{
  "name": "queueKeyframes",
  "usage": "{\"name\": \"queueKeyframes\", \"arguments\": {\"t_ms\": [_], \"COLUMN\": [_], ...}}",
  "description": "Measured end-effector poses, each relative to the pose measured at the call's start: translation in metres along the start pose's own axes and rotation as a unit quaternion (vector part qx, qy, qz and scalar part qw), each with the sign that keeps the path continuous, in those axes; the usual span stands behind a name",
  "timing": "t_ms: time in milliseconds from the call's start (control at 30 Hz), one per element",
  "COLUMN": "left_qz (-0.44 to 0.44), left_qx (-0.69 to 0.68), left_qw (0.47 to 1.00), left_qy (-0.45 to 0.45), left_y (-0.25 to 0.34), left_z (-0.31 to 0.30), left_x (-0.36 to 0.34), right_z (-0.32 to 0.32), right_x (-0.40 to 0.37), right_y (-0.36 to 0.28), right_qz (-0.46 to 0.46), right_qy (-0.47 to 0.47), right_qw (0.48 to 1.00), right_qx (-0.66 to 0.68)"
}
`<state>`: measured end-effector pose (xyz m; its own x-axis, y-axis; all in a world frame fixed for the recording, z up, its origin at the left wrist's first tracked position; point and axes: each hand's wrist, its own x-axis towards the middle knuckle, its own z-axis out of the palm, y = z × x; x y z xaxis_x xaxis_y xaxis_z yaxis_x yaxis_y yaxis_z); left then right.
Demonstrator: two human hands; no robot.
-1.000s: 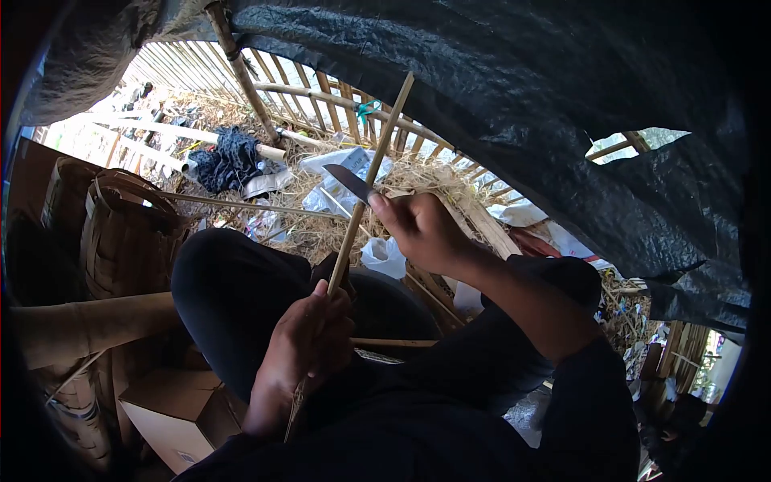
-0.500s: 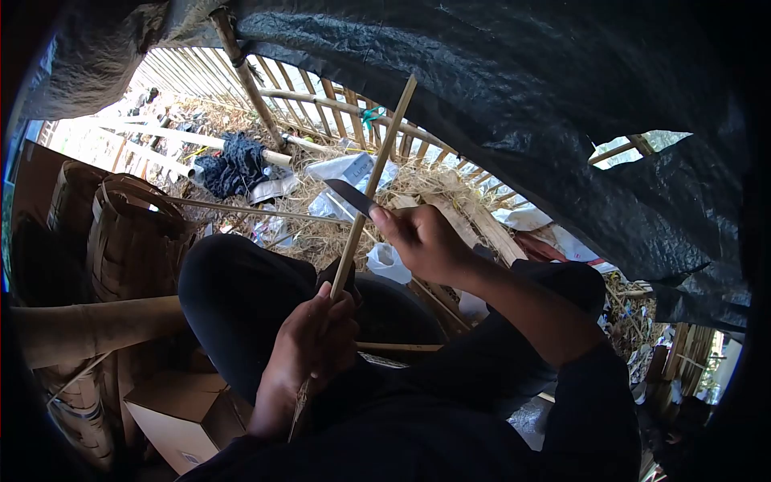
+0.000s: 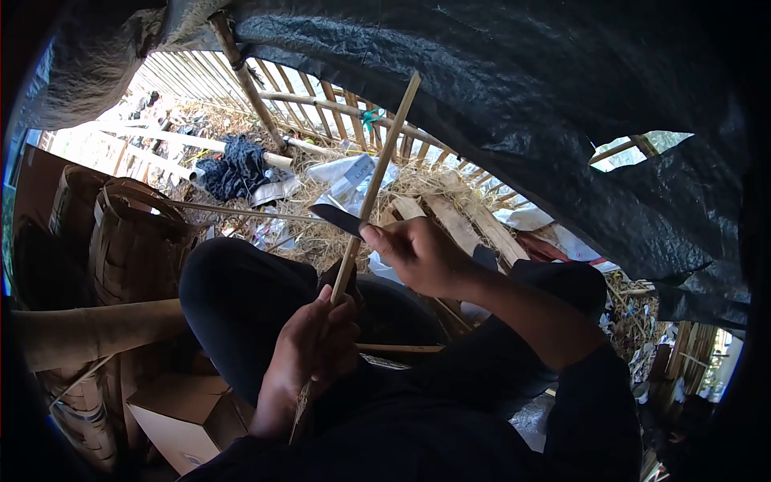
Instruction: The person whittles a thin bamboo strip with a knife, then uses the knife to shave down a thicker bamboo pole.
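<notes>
A long, narrow bamboo strip [image 3: 387, 161] slants up and away from my lap. My left hand [image 3: 312, 337] is wrapped round its lower part, thumb pressed along it. In my right hand [image 3: 419, 251] is a knife [image 3: 337, 218], its handle hidden in my fist. The dark blade lies across the strip above my left hand, its tip pointing left. My right thumb rests near the base of the blade, beside the strip. Below the left hand, the strip's frayed lower end [image 3: 300, 411] shows against my dark clothing.
Woven bamboo baskets [image 3: 132, 241], a thick bamboo pole [image 3: 100, 328] and a cardboard box [image 3: 181, 410] stand at my left. Ahead lie straw, plastic scraps, a dark cloth [image 3: 237, 167] and wooden planks [image 3: 458, 221], before a bamboo fence [image 3: 321, 100]. A black tarp [image 3: 546, 96] hangs overhead.
My right hand and the knife have slid a little down the strip, towards my left hand. The left hand keeps its hold almost unmoved.
</notes>
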<state>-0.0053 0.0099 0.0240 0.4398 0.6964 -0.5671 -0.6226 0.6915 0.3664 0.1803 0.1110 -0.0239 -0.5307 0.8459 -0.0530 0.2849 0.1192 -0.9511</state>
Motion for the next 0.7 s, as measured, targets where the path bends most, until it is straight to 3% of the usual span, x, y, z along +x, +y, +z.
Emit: {"name": "queueKeyframes", "arguments": {"t_ms": [33,67,133,167,267,400,467,500,533,600,700], "left_qz": [0.004,0.001,0.007,0.008,0.030,0.042,0.052,0.053,0.053,0.055,0.062], "left_qx": [0.017,0.017,0.055,0.055,0.132,0.190,0.218,0.231,0.244,0.271,0.296], "left_qw": [1.000,1.000,0.998,0.998,0.989,0.979,0.973,0.969,0.966,0.958,0.950], "left_qy": [0.017,0.019,0.011,0.009,0.060,0.060,0.060,0.067,0.073,0.075,0.083], "left_y": [0.000,-0.001,-0.002,-0.001,0.000,-0.004,-0.004,-0.005,-0.006,-0.005,-0.002], "left_z": [0.001,0.001,0.001,0.003,0.006,0.002,0.000,-0.003,-0.005,-0.005,0.001], "left_x": [-0.001,-0.001,0.001,0.000,-0.001,-0.001,0.001,0.002,0.003,0.001,0.000], "right_z": [-0.014,-0.022,-0.036,-0.032,-0.024,-0.038,-0.022,-0.014,-0.022,-0.048,-0.028], "right_x": [0.002,0.008,0.016,0.012,-0.001,0.008,-0.001,-0.001,0.003,0.016,0.007], "right_y": [-0.005,-0.001,-0.001,-0.005,-0.015,-0.011,-0.019,-0.014,-0.012,-0.006,-0.006], "right_qz": [-0.015,0.020,0.013,0.051,0.026,0.070,0.046,-0.059,-0.057,0.094,-0.001], "right_qy": [-0.016,-0.008,0.073,0.051,-0.005,0.047,-0.014,0.058,0.059,0.077,0.059], "right_qw": [0.998,0.999,0.993,0.995,0.997,0.991,0.994,0.992,0.992,0.981,0.992], "right_qx": [-0.063,-0.026,-0.086,-0.072,-0.072,-0.106,-0.101,-0.095,-0.093,-0.153,-0.109]}}
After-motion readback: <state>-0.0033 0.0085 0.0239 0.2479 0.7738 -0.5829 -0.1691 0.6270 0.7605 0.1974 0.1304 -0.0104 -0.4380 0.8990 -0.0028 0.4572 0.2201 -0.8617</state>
